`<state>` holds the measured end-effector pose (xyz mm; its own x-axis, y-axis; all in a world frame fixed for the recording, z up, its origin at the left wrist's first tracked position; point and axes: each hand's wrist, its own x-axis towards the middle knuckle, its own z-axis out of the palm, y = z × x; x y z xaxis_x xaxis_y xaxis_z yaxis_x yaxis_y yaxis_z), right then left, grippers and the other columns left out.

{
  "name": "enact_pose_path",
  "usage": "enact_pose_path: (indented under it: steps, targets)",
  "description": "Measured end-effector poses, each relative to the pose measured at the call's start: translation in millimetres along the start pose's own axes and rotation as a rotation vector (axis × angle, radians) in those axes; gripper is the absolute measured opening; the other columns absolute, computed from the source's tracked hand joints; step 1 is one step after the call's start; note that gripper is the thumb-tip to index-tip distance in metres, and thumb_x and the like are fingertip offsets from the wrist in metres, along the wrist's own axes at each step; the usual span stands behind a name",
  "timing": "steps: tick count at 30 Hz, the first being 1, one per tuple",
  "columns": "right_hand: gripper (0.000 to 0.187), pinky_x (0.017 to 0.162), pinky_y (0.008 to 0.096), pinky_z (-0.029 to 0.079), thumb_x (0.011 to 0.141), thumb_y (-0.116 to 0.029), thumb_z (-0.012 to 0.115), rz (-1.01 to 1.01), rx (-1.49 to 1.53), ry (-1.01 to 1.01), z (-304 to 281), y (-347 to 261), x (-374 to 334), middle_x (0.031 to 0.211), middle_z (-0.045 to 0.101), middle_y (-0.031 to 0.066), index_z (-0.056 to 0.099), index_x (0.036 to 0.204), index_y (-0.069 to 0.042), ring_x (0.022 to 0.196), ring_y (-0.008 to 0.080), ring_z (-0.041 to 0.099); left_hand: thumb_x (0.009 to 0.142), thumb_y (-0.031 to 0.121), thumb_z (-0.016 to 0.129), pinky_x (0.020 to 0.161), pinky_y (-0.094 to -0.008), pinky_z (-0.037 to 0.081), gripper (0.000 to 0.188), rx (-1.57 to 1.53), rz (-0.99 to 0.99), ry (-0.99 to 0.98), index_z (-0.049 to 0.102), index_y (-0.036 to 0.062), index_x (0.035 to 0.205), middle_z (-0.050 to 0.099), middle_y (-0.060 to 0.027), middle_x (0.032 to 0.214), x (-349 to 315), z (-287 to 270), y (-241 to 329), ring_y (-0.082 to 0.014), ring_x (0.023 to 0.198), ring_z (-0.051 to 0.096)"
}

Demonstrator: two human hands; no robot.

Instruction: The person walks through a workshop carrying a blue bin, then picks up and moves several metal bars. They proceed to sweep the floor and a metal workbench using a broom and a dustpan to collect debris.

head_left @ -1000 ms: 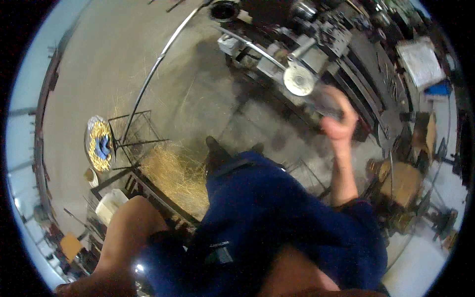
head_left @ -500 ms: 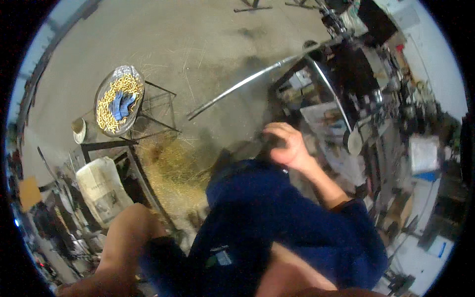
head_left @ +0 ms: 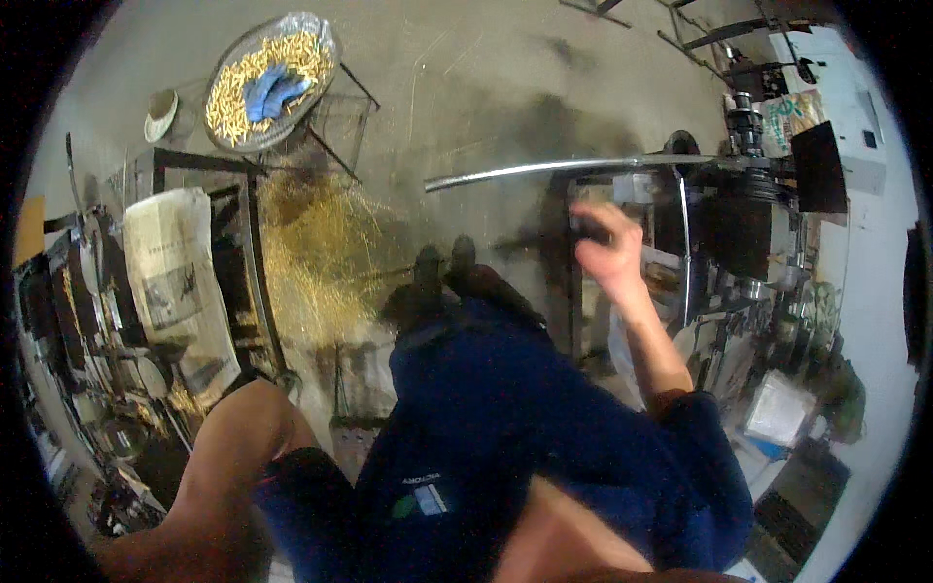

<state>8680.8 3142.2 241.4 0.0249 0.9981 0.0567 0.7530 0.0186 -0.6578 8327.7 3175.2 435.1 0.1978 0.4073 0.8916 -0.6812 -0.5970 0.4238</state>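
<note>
- The right hand (head_left: 618, 255) is held in the air with fingers curled and thumb set apart; because of blur and the dark patch between them, it cannot be told whether anything is gripped.
- The left hand is not seen, so its state cannot be told; only the bent left arm (head_left: 243, 428) is shown.
- A shiny metal bar (head_left: 535, 171) is seen just ahead of the right hand, seemingly not touched by it, and extended from the dark machine (head_left: 748, 238) on the right.
- A large quantity of small brass-coloured pieces (head_left: 299, 56) is already gathered in the round tray (head_left: 313, 27), which is carried by a thin-legged stand (head_left: 361, 85), well apart from the right hand.
- Blue gloves or cloth (head_left: 277, 92) are laid on these pieces.
- Golden shavings (head_left: 311, 253) are left on the floor, not swept up.
- Whether the lot is complete is not shown; by judgement, no piece is being worked at this moment.
</note>
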Motion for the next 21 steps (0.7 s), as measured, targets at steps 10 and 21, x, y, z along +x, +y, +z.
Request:
enact_pose_path:
  steps: [10, 21]
  targets:
    - [0.032, 0.072, 0.0354, 0.041, 0.050, -0.016, 0.056, -0.078, -0.171, 0.111, 85, 30, 74, 0.071, 0.060, 0.0048, 0.063, 0.081, -0.014, 0.073, 0.0272, 0.054, 0.059, 0.024, 0.051, 0.075, -0.0406, 0.047, 0.033, 0.643, -0.339, -0.260, 0.059, 0.0033, 0.083, 0.058, -0.0107, 0.076, -44, -9, -27, -0.0211, 0.074, 0.058]
    - [0.025, 0.052, 0.0279, 0.040, 0.053, -0.024, 0.055, 0.429, -0.150, 0.293, 95, 19, 92, 0.053, 0.054, 0.0038, 0.065, 0.075, -0.016, 0.051, 0.0196, 0.052, 0.054, 0.024, 0.049, 0.074, -0.0413, 0.048, 0.034, 0.699, -0.235, -0.907, 0.061, 0.0037, 0.079, 0.060, -0.0106, 0.072, -13, -77, -20, -0.0208, 0.071, 0.060]
